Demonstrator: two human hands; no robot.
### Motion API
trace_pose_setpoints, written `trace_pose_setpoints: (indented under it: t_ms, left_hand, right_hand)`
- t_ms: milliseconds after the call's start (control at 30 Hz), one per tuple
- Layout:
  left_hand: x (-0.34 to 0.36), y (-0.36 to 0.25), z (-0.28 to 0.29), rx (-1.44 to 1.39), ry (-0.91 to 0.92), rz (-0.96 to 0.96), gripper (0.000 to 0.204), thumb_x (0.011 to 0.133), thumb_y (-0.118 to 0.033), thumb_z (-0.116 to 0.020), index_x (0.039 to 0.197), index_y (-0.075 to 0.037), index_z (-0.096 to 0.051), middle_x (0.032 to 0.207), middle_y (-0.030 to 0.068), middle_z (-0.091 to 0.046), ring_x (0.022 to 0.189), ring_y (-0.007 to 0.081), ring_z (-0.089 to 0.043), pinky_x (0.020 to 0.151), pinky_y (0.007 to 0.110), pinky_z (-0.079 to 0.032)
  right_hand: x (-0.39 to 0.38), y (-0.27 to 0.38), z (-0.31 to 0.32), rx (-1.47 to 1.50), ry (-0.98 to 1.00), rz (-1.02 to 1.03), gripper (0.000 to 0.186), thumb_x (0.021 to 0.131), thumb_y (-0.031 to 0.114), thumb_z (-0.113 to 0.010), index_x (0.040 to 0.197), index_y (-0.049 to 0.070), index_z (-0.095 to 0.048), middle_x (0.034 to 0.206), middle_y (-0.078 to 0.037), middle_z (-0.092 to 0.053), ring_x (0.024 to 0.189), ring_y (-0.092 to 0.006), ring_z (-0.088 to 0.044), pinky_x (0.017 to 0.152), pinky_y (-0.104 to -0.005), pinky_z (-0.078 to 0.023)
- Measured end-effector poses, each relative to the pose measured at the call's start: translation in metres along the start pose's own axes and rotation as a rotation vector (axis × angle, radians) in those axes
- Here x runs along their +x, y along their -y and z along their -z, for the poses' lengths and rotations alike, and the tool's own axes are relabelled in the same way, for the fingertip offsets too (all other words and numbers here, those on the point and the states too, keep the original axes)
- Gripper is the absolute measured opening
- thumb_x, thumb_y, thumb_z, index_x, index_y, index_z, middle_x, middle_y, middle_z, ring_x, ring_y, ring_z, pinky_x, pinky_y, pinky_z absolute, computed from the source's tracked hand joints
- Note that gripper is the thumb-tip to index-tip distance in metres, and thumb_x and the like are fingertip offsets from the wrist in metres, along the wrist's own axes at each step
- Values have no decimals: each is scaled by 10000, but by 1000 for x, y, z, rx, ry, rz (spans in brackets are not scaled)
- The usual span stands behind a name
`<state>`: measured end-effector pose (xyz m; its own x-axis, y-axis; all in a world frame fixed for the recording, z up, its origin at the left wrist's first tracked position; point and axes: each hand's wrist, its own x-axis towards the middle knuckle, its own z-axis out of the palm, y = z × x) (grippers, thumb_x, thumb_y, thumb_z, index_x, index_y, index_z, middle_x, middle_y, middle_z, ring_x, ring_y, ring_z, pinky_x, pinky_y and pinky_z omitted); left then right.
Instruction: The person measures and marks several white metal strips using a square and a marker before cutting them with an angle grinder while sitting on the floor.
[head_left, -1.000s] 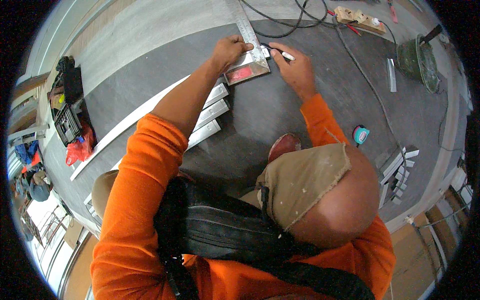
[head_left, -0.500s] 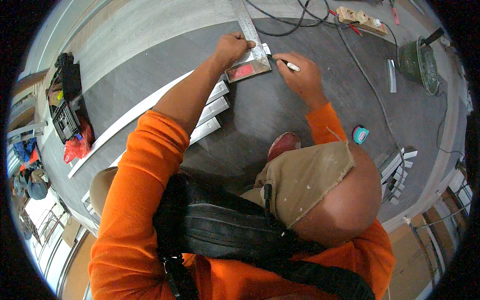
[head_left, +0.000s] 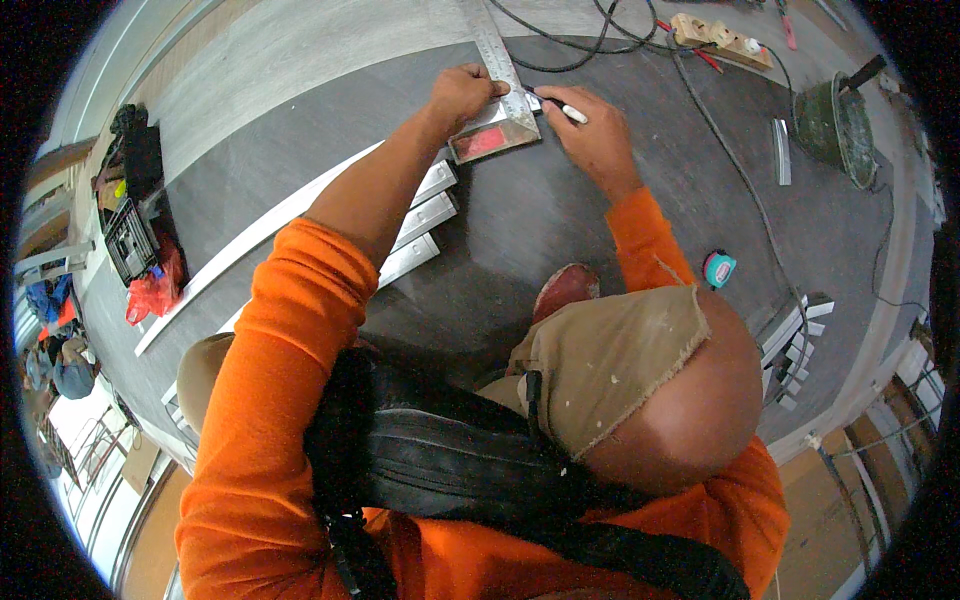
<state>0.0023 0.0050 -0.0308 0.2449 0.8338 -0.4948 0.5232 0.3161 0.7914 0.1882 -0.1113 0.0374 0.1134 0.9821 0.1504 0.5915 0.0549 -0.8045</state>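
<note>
Forward, right hand (head_left: 604, 138) around marker (head_left: 574, 114) beside square (head_left: 517, 108)

A bright orange long-sleeved top (head_left: 430, 560) fills the lower frame, its left sleeve (head_left: 265, 420) bunched in thick folds, the right one reaching nearer the wrist. The hands (head_left: 464, 94) are bare. Lower centre: a zipped black bag (head_left: 440, 455) with a strap (head_left: 650, 545), pale-flecked, frayed khaki legwear (head_left: 600, 365), a dull-red shoe (head_left: 567, 290).

Floor (head_left: 505, 220) leaves passage just below the square (head_left: 514, 110); metal strips (head_left: 426, 220) obstruct its lower left, black cable (head_left: 560, 71) its upper right.
</note>
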Motion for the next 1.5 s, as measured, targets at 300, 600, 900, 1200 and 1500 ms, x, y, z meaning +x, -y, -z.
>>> trace_pose_setpoints:
  t_ms: [300,600,900,1200,1500]
  left_hand:
    - [-1,2,5,9,-4,18,267,829,-211,-808,716,-68,-613,637,3,-582,552,112,-503,503,315,-384]
    - [-7,0,19,109,103,-50,228,848,-259,-782,864,-60,-672,759,6,-630,660,126,-552,607,311,-446]
    - [-41,-7,50,805,254,-435,597,739,-226,-809,1266,-18,-621,1169,181,-703,1056,353,-678,933,429,-520]
    - [-38,4,40,754,87,-373,628,708,-266,-841,1223,9,-610,1190,254,-646,1111,415,-617,952,452,-505]
    - [-29,-11,38,53,325,-76,401,898,-232,-712,1224,-13,-637,1160,97,-686,1064,218,-618,969,366,-459]
  right_hand:
    - [-14,8,19,-24,145,-139,205,925,206,-640,1011,41,-726,946,-114,-717,812,-234,-679,724,-328,-504]
    - [-42,-16,-48,529,206,-719,391,976,357,-586,1122,-2,-642,798,-118,-687,603,-242,-671,551,-393,-505]
    - [-54,-7,-36,597,122,-679,345,993,298,-564,1179,17,-638,712,-51,-639,566,-101,-585,480,-243,-433]
    - [-60,4,-42,817,231,-644,313,1002,242,-548,1158,-24,-604,780,-57,-634,570,-106,-577,478,-244,-424]
    - [-51,-16,-69,913,216,-763,303,1021,248,-528,1164,-13,-587,883,-59,-640,622,-115,-604,490,-243,-432]
